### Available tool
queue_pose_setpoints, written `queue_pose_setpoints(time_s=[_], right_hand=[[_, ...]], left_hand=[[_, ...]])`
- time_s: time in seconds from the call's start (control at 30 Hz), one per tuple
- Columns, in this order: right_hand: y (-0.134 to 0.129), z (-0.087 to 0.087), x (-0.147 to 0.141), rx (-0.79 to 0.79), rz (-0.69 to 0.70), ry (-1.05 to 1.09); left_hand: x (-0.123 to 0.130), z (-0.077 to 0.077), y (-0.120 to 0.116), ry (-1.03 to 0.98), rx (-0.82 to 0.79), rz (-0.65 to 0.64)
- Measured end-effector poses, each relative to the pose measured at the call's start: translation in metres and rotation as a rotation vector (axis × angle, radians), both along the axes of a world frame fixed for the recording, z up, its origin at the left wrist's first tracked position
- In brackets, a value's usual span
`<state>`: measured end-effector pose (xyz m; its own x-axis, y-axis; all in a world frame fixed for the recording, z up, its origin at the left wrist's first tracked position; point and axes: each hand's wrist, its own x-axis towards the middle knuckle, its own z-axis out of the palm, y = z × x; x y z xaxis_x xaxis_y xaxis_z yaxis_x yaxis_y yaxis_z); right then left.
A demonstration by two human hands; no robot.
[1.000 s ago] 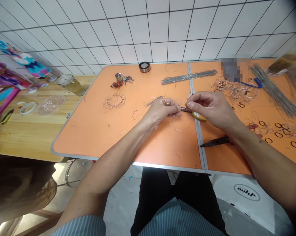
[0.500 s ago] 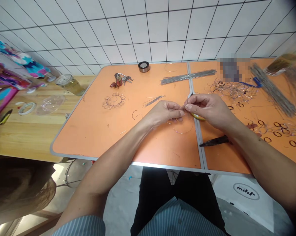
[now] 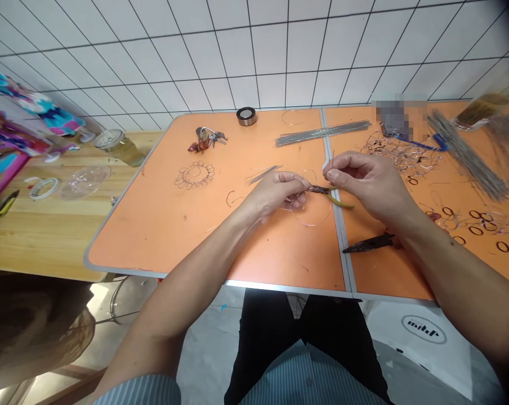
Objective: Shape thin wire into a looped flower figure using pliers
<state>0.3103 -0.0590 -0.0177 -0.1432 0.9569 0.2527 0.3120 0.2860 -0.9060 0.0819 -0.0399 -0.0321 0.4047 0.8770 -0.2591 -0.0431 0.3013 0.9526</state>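
The left hand (image 3: 275, 194) is closed, pinching a thin wire loop (image 3: 311, 221), with yellow-handled pliers (image 3: 341, 201) just past its fingertips; the right hand (image 3: 370, 183), beside them, pinches an upright wire end (image 3: 333, 160).

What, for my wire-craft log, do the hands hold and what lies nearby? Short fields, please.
Left hand: holds a thin round silver wire loop, with yellow-handled pliers at its fingertips
Right hand: pinches a thin straight wire
Nearby: black pointed metal tool; bundle of straight grey wire rods
Surface: orange folding table
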Motion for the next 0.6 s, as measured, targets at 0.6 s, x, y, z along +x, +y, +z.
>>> queue_pose_setpoints(time_s=[0.6], right_hand=[[0.0004, -0.0060, 0.0018, -0.021, -0.083, 0.186]], left_hand=[[0.0024, -0.0054, 0.0008, -0.040, -0.027, 0.035]])
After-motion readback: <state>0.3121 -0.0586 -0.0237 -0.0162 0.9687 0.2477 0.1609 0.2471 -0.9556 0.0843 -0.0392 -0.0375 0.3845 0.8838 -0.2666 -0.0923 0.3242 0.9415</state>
